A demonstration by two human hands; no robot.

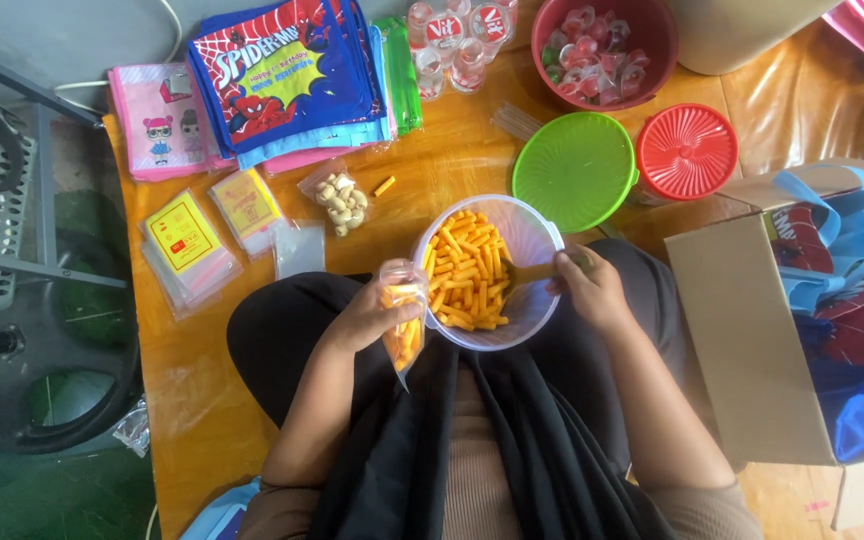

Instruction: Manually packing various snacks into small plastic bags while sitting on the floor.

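a clear bowl [532, 240] of orange snack sticks [467, 270] rests on the lap at the worktop's [182, 400] near edge, right hand [592, 290] gripping its rim, left hand [377, 315] closed around a small clear bag [404, 330] of sticks just left of it.

My left hand [372, 318] hides much of the small clear bag [404, 335]. The cardboard box [752, 340] and red bowl [607, 50] run past the frame's edges.

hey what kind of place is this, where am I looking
Probably a home floor used as a small packing spot for party treat bags: a stack of printed cartoon goodie bags, a clear plastic bowl of orange snack sticks, and an open cardboard box.
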